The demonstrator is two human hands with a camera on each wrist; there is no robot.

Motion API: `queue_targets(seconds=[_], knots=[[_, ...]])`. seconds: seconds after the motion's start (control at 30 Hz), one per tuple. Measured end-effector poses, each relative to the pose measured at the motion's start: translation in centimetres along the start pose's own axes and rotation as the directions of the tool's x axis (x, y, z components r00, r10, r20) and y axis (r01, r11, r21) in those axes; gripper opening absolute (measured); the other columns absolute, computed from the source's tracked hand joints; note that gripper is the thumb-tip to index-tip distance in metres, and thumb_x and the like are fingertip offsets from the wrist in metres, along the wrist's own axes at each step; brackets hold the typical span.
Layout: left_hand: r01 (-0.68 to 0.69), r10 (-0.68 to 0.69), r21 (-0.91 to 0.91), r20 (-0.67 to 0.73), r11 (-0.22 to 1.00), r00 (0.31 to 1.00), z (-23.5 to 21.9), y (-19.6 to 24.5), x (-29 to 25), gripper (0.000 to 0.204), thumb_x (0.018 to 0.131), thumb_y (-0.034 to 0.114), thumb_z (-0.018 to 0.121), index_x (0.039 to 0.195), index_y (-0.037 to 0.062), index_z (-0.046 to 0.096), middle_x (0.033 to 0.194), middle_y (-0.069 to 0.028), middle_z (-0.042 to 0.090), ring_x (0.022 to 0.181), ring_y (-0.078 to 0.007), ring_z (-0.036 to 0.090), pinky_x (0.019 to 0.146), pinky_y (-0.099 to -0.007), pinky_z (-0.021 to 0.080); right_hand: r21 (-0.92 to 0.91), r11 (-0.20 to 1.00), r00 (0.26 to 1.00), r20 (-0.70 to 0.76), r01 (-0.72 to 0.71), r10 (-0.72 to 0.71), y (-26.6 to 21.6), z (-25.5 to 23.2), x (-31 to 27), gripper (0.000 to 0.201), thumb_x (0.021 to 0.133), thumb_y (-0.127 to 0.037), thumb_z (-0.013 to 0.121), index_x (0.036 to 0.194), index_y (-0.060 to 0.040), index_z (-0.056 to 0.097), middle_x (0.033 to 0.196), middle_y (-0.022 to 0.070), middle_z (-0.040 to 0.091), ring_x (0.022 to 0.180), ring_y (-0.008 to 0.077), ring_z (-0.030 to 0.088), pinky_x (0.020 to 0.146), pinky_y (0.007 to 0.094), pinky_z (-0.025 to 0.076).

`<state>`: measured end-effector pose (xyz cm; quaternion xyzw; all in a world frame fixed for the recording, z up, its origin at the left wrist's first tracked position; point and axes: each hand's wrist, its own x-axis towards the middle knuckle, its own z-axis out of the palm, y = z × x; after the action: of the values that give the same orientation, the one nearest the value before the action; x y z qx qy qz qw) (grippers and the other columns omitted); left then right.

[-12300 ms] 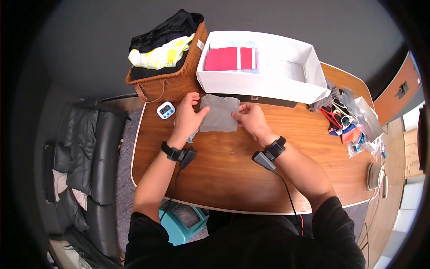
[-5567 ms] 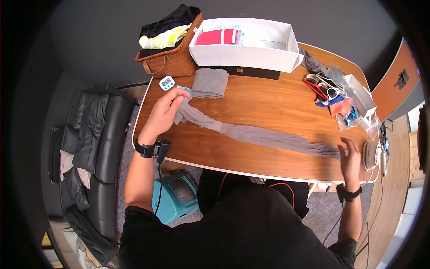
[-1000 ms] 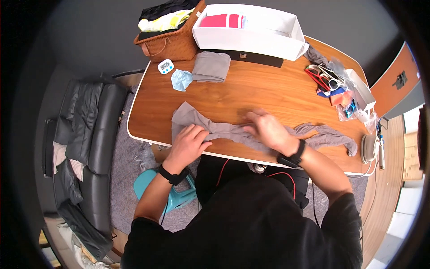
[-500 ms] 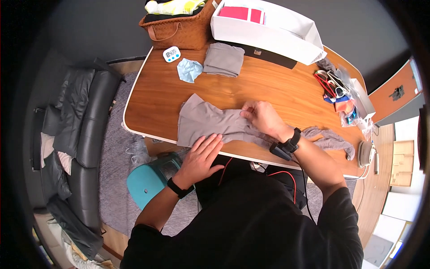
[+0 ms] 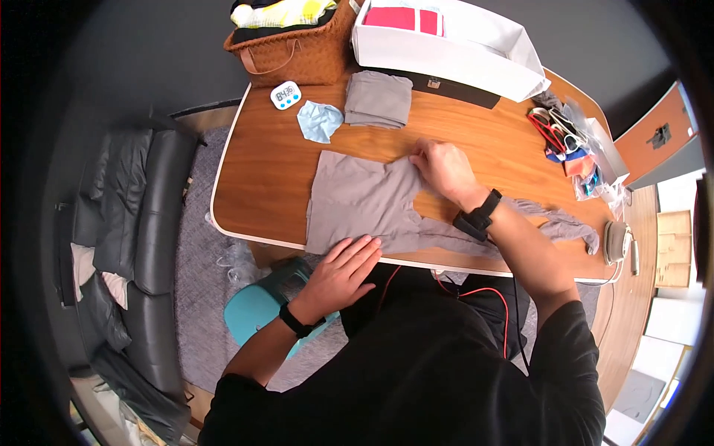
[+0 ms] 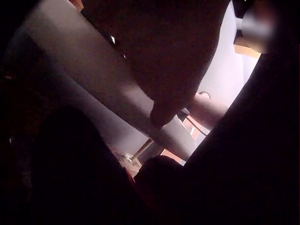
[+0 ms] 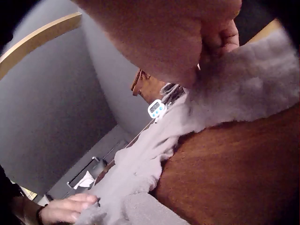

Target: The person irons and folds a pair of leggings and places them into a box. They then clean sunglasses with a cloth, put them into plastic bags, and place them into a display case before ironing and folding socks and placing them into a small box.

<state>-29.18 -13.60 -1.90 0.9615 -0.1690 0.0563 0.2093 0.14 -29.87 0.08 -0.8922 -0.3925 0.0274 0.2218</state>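
A grey-mauve garment [image 5: 357, 197] lies along the front of the table, its wide part spread at the left and a narrow, wrinkled length trailing right. The left hand [image 5: 338, 276] rests with fingers extended on its near edge at the table's rim. Above the cloth's far edge, the right hand [image 5: 446, 171] pinches a bit of the fabric between thumb and curled fingers. The right wrist view shows that hand [image 7: 187, 42] against the raised cloth [image 7: 253, 79]. In the left wrist view the hand [image 6: 173, 51] is mostly a dark shape.
Behind lie a folded grey cloth [image 5: 378, 99], a light blue cloth [image 5: 320, 121] and a white timer [image 5: 285, 95]. A wicker basket [image 5: 297, 56] and a white box [image 5: 454, 50] stand at the back. Glasses and packets [image 5: 569, 145] lie right, near a round beige device [image 5: 615, 243].
The garment, earlier a long narrow strip, has its left part spread wider. The right hand has moved away from the body with the pinched edge; the left hand has flattened at the near edge.
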Motion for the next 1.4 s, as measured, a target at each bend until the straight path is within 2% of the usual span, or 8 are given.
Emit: queue_targets(seconds=[0.07, 0.13, 0.23, 0.4, 0.5, 0.63, 1.0, 1.4], knots=[[0.018, -0.02, -0.022, -0.069, 1.0, 0.997, -1.3, -0.6, 0.1, 0.064, 0.091, 0.027, 0.08, 0.145, -0.001, 0.06, 0.159, -0.017, 0.055, 0.151, -0.0324, 0.048, 0.125, -0.052, 0.036, -0.016, 1.0, 1.0, 0.0, 0.019, -0.019, -0.3, -0.2, -0.3, 0.019, 0.096, -0.019, 0.073, 0.107, -0.0035, 0.069, 0.1, 0.0203, 0.074, 0.096, 0.0428, 0.072, 0.083, 0.0521, 0.057], [0.045, -0.051, -0.048, -0.136, 0.998, 0.989, -2.5, -2.0, 0.2, 0.06, 0.093, 0.026, 0.079, 0.143, -0.0013, 0.062, 0.157, -0.0174, 0.056, 0.15, -0.0329, 0.049, 0.124, -0.0525, 0.037, -0.183, 0.952, 0.938, -0.203, 0.244, -0.279, -1.0, -1.3, -1.8, 0.021, 0.092, -0.016, 0.076, 0.106, -0.0044, 0.067, 0.104, 0.0166, 0.069, 0.101, 0.0391, 0.067, 0.088, 0.0469, 0.054], [0.125, -0.103, 0.117, -0.172, 0.985, 0.98, -4.4, -5.5, 1.8, 0.053, 0.097, 0.026, 0.075, 0.14, -0.0011, 0.063, 0.153, -0.0187, 0.058, 0.148, -0.0343, 0.05, 0.123, -0.0536, 0.038, -0.093, 0.957, 0.955, -0.088, 0.275, -0.283, -1.8, -2.9, -5.6, 0.026, 0.089, -0.017, 0.078, 0.108, -0.0047, 0.067, 0.106, 0.0138, 0.066, 0.105, 0.0351, 0.063, 0.093, 0.0449, 0.05], [0.127, -0.133, 0.124, 0.04, 0.984, 0.99, -5.0, -9.4, 4.8, 0.096, 0.088, 0.054, 0.079, 0.158, -0.0022, 0.044, 0.168, -0.0229, 0.039, 0.158, -0.0383, 0.034, 0.128, -0.0559, 0.027, -0.028, 0.927, 0.927, 0.057, 0.374, -0.372, -0.6, -3.7, -11.2, 0.049, 0.088, -0.025, 0.081, 0.13, -0.004, 0.067, 0.126, 0.0171, 0.067, 0.118, 0.037, 0.063, 0.103, 0.0465, 0.05], [0.165, -0.191, 0.176, 0.14, 0.97, 0.972, -5.0, -11.2, 5.3, 0.121, 0.081, 0.072, 0.078, 0.164, -0.0031, 0.033, 0.174, -0.0258, 0.026, 0.163, -0.0401, 0.023, 0.131, -0.0571, 0.021, -0.165, 0.946, 0.95, 0.191, 0.279, -0.247, 1.7, -3.6, -13.3, 0.079, 0.093, -0.049, 0.075, 0.156, -0.0067, 0.052, 0.164, 0.0225, 0.045, 0.15, 0.0432, 0.044, 0.125, 0.0527, 0.035], [0.211, -0.26, 0.239, 0.195, 0.948, 0.946, -5.1, -12.5, 5.1, 0.14, 0.073, 0.085, 0.075, 0.168, -0.0035, 0.024, 0.177, -0.0264, 0.017, 0.166, -0.0392, 0.014, 0.132, -0.058, 0.016, -0.282, 0.938, 0.969, 0.197, 0.203, -0.15, 4.6, -4.2, -15.5, 0.091, 0.094, -0.067, 0.066, 0.165, -0.0158, 0.042, 0.174, 0.0219, 0.029, 0.158, 0.0436, 0.032, 0.128, 0.059, 0.027], [0.184, -0.227, 0.197, 0.226, 0.963, 0.947, -5.7, -13.2, 4.6, 0.145, 0.069, 0.085, 0.079, 0.169, -0.0029, 0.021, 0.178, -0.0256, 0.016, 0.166, -0.0404, 0.013, 0.132, -0.0574, 0.013, -0.356, 0.934, 0.989, 0.144, 0.015, 0.04, 12.4, -8.7, -21.4, 0.09, 0.095, -0.068, 0.064, 0.167, -0.0185, 0.04, 0.175, 0.0217, 0.028, 0.158, 0.0456, 0.031, 0.127, 0.0616, 0.026], [0.302, -0.36, 0.231, 0.273, 0.925, 0.892, -8.5, -11.7, 5.4, 0.145, 0.058, 0.069, 0.093, 0.168, 0.0, 0.029, 0.177, -0.0229, 0.024, 0.165, -0.0357, 0.021, 0.133, -0.0557, 0.017, -0.276, 0.955, 0.987, -0.14, -0.112, 0.075, 23.3, -16.2, -30.6, 0.046, 0.094, -0.006, 0.069, 0.139, -0.0036, 0.064, 0.135, 0.0179, 0.068, 0.128, 0.0393, 0.061, 0.113, 0.0491, 0.046]])
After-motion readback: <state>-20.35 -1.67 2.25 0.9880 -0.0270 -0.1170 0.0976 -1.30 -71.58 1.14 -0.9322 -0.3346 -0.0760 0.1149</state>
